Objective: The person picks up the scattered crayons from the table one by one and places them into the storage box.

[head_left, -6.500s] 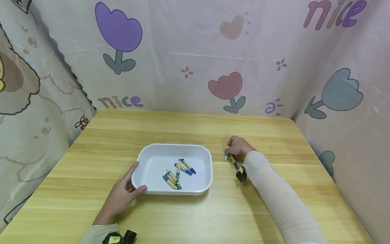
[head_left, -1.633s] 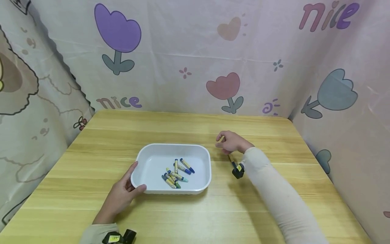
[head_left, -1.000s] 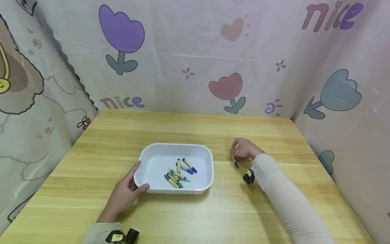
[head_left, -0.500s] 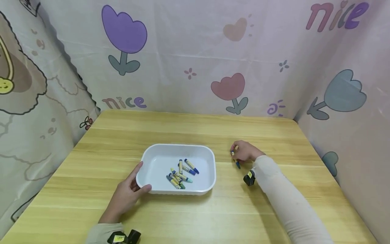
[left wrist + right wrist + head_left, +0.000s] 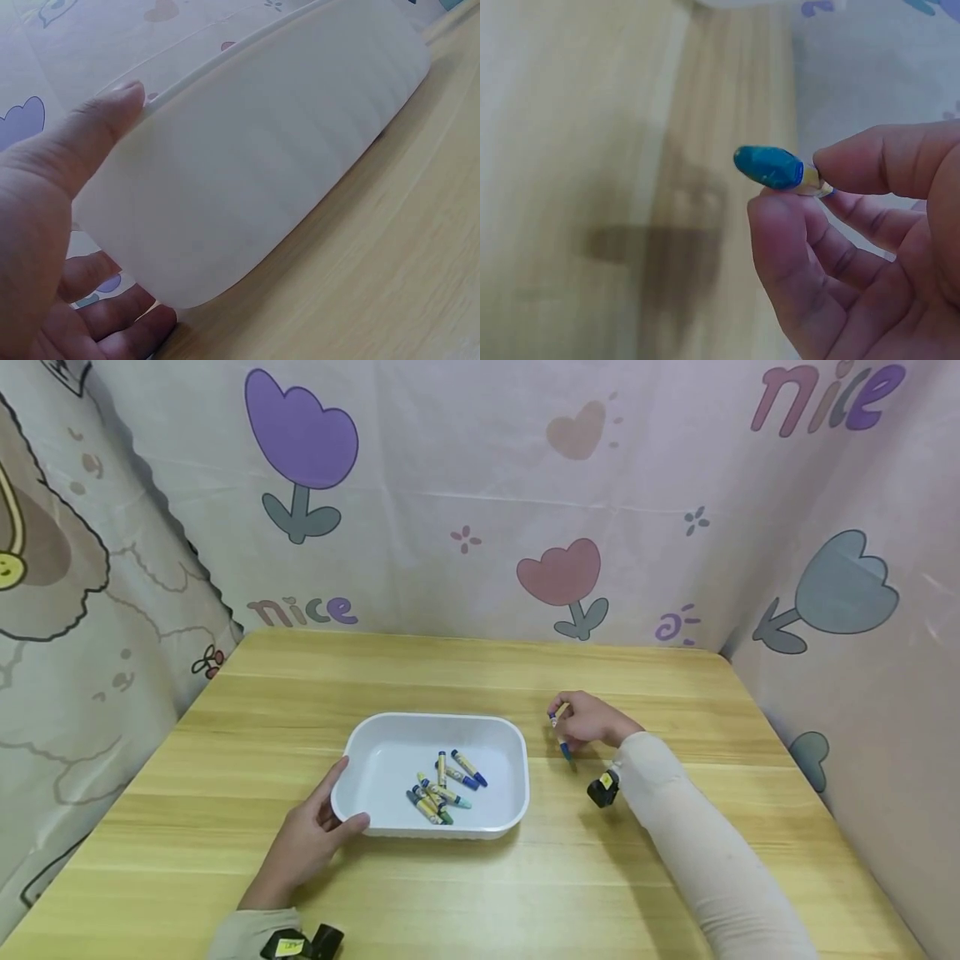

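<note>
A teal crayon (image 5: 769, 166) with a yellow wrapper is pinched between the thumb and fingers of my right hand (image 5: 592, 718), just right of the tray. Its coloured tip points toward the camera in the right wrist view, with a shadow on the wood behind. My left hand (image 5: 303, 843) grips the near left corner of a white plastic tray (image 5: 360, 768). In the left wrist view the thumb (image 5: 112, 112) lies over the rim and the other fingers bend round the corner. Several crayons (image 5: 446, 796) in blue, green and light-blue shades lie loosely piled inside the tray.
The tray stands on a wood-grain table (image 5: 525, 893). A patterned curtain (image 5: 420, 460) with flowers hangs along the back and both sides. Each wrist carries a small black camera (image 5: 603, 789).
A light-blue crayon went from my right hand into the tray. That hand then picked the teal crayon off the table and shifted slightly left with it. The left hand stays on the tray.
</note>
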Demonstrator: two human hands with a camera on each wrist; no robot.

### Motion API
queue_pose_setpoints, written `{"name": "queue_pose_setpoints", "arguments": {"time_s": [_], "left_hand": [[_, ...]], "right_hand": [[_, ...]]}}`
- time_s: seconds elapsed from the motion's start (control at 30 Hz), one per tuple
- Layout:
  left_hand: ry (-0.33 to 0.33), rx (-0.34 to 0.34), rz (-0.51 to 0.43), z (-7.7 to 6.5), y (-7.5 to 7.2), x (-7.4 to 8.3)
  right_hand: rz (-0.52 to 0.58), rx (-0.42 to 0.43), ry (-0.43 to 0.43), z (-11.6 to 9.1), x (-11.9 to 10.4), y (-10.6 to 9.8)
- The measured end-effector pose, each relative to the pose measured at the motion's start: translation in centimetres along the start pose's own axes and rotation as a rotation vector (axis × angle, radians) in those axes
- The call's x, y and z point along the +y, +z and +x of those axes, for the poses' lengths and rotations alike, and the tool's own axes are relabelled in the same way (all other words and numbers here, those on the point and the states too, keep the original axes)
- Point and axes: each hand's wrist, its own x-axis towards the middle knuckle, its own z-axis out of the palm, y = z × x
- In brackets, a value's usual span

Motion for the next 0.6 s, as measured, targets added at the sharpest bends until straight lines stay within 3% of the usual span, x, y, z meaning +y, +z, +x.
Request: {"name": "queue_pose_setpoints", "arguments": {"time_s": [0.6], "left_hand": [[-0.008, -0.001, 0.011, 0.0, 0.0, 0.1]], "right_hand": [[0.041, -0.04, -0.057, 0.3, -3.8, 0.8]]}}
